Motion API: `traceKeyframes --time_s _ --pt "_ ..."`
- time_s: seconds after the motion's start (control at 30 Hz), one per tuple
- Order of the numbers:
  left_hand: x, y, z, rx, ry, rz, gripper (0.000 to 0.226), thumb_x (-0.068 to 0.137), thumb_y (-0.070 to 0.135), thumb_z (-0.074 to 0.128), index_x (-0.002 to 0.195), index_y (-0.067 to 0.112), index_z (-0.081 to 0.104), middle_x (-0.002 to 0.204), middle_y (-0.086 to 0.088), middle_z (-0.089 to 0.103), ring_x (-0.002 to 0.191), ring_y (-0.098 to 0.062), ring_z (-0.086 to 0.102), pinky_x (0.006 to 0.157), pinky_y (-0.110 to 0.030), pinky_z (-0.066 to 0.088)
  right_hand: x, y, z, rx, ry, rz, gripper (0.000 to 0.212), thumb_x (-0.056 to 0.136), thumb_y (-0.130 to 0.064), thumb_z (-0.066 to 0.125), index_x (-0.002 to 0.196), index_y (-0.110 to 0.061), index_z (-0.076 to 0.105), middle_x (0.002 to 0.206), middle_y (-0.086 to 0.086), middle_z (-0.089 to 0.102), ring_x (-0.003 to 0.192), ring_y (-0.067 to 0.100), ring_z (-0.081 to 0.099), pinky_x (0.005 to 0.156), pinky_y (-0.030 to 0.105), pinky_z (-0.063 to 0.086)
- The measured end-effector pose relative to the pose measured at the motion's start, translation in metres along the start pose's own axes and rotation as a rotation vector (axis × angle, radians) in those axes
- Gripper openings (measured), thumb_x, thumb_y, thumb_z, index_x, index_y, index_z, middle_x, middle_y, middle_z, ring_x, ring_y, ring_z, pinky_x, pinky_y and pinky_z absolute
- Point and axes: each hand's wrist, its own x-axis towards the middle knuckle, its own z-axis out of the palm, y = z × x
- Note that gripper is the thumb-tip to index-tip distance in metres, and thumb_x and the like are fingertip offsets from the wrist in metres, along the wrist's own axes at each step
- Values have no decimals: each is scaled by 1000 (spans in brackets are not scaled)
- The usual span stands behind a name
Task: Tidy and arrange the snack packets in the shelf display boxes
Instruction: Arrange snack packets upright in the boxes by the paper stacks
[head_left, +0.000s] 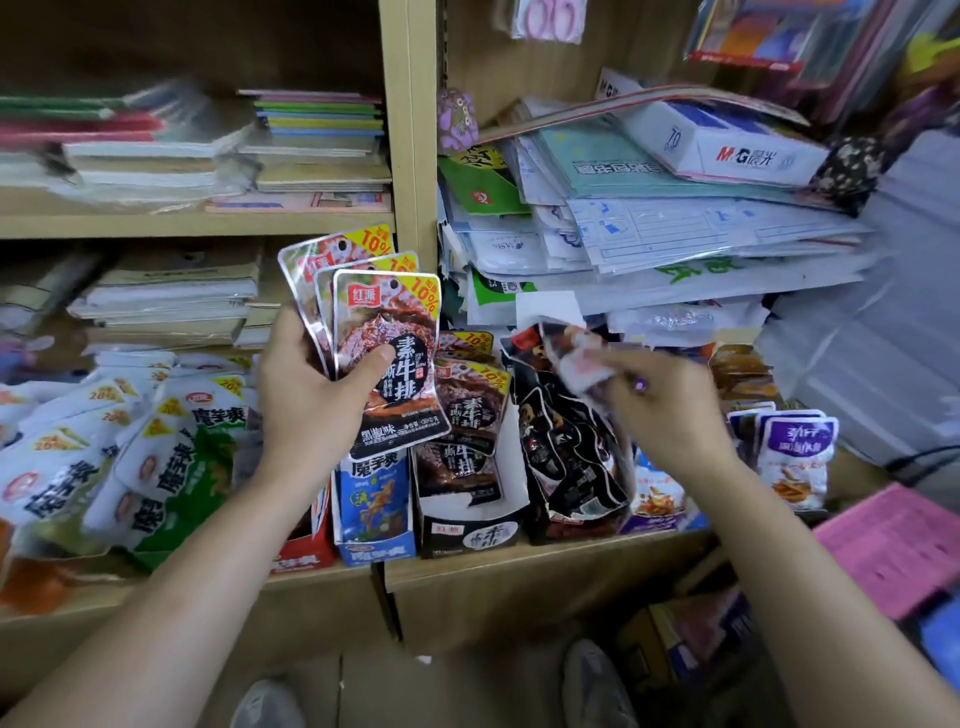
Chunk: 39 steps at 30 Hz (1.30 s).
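Left fingers (375, 361) gripping fanned packets (387, 312) (thumb across), right fingers (623, 388) pinching blurred packet (576, 358)

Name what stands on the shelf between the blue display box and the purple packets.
Head view: a black display box of steak packets, a torn black box of dark packets, then orange-printed packets.

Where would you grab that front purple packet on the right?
Probably pinch the purple packet by its top edge, coming from above: it stands upright with others close behind, so the top seam is freest.
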Motion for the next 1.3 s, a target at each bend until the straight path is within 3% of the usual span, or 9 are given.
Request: traceKeyframes --time_s 0.1,0.2,0.37,0.5,0.73,1.0,1.07,1.2,1.3 --pt "1 0 -1 5 5 -5 42 83 12 81 118 21 59 103 13 72 98 -2 68 89 -28 54 -3 -7 5 -162 -281 36 30 79 -31 60 102 -19 75 90 9 76 65 26 64 80 47 55" --pt "2 -1 -3 10 24 0 42 83 13 82 118 21 60 104 12 72 98 -3 68 89 -30 54 -10 -11 7 -161 -209 -11 39 72 -44 53 97 -22 73 75 -11 70 64 10 56 93 54 49" --pt "4 -3 -6 17 30 0 42 83 15 83 117 22 60 106 11 72 100 -5 68 91 -33 54 -21 -20 21 -140 -103 -164 40 81 -26 78 120 -23 70 122 -6 69 115 23 61 101 48 42" --pt "5 -3 -8 14 30 13 41 82 15 82 116 23 60 106 12 72 99 -2 67 90 -29 53 -22 -26 39 -84 -186 -304 37 80 -18 83 116 -19 74 119 -4 70 116 22 58 101 33 41" --pt "7 -7 -11 25 8 33 41 82 15 83 116 19 60 104 12 71 99 -5 67 91 -33 54 -10 -25 42 -127 -101 -277 33 79 -11 82 111 -14 75 109 0 73 106 27 59 92 33 46" --pt "10 -7 -6 19 -11 44 38 83 15 82 113 21 60 103 13 70 94 3 66 81 -12 49 -20 -33 31 -60 48 -303 30 79 -5 81 107 -13 76 106 0 69 102 11 58 97 28 45" --pt "10 -7 -7 15 -2 45 37 83 14 82 112 21 60 103 12 70 92 4 65 78 -7 47 -21 -46 30 -9 -97 -374 31 79 -7 83 109 -13 76 104 -1 71 94 6 60 90 29 54" --pt "11 -9 -7 28 9 43 36 82 17 83 109 22 59 100 12 70 90 5 64 76 -8 47 6 -68 48 -261 -778 -380 49 82 -18 81 129 -19 67 124 -3 69 106 10 64 92 21 47" --pt "12 -10 -7 41 16 54 36 81 19 83 107 22 59 98 14 68 88 7 62 75 -7 44 24 -68 79 -498 -995 -449 60 79 -14 82 135 -16 61 130 3 66 117 20 62 100 38 50"
